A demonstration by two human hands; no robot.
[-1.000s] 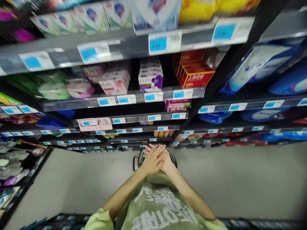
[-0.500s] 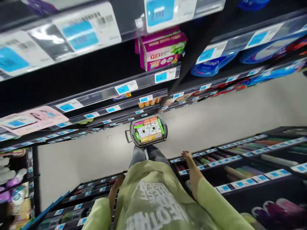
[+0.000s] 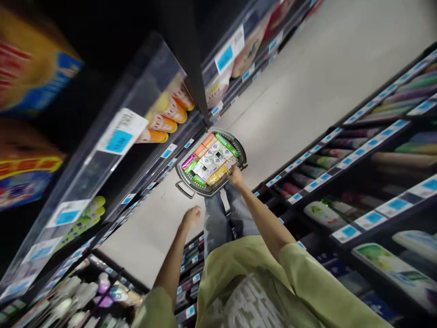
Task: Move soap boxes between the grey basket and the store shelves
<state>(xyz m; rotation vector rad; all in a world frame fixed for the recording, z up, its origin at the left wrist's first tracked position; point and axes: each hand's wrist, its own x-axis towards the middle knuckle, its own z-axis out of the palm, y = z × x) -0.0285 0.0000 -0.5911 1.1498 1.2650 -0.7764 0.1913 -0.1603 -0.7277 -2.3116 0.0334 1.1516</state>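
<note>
A grey shopping basket (image 3: pixel 241 145) stands on the floor in front of my feet, its handle (image 3: pixel 185 189) folded out at the left. Packed inside are white boxes (image 3: pixel 215 156), yellow packs (image 3: pixel 218 174), orange packs (image 3: pixel 204 146), a pink pack (image 3: pixel 188 161) and several green packs (image 3: pixel 225 143). My right hand (image 3: pixel 235 176) is over the basket's near right edge, beside the yellow packs; its fingers look loosely apart, and no held thing shows. My left hand (image 3: pixel 192 216) hangs in the air short of the handle, empty, its fingers loosely bent.
Close on the left rises a shelf (image 3: pixel 123 130) with orange-capped containers (image 3: pixel 167 116) and large boxes (image 3: pixel 27 168). Another shelf (image 3: pixel 344 159) of bottles and tubes runs along my right. Between them lies the aisle floor (image 3: pixel 300 105).
My view has turned and come lower, nearer the basket. Both hands have moved forward from my sides, the right one to the basket's edge, the left one toward its handle.
</note>
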